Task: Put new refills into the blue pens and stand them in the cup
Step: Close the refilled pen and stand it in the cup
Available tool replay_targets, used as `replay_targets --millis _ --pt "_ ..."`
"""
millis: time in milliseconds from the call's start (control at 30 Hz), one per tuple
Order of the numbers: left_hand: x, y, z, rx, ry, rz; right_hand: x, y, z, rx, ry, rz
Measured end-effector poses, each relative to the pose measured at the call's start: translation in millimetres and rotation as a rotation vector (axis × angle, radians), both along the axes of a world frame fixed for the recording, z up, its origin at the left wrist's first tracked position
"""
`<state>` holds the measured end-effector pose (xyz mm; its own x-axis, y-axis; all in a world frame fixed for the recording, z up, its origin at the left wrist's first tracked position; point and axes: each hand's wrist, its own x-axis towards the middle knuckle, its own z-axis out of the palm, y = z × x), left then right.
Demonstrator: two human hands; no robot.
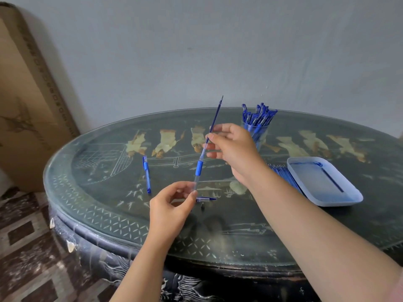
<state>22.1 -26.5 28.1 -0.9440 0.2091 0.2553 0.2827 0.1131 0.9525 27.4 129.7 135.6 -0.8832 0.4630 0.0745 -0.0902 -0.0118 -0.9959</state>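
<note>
My left hand pinches the lower end of a clear pen barrel with a blue grip, held tilted above the table. My right hand pinches a thin blue refill that sticks out of the barrel's upper end, tip pointing up. A capped blue pen lies on the table to the left. A blue pen cap and a small dark piece lie just beside my left hand. A clear cup at the back holds several blue pens.
A shallow pale blue tray on the right holds one refill, with a row of blue refills lying along its left side. The oval glass-topped table stands against a grey wall. A brown panel leans at left.
</note>
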Motion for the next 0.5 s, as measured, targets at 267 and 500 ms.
replay_targets --millis 267,500 --pt "-1.5 -0.6 -1.3 0.036 -0.027 0.007 5.4 -8.2 -15.2 0.356 -0.129 0.132" --pt "-2.2 -0.3 -0.4 0.087 -0.047 0.028 29.2 -7.2 -50.3 0.645 -0.246 0.137"
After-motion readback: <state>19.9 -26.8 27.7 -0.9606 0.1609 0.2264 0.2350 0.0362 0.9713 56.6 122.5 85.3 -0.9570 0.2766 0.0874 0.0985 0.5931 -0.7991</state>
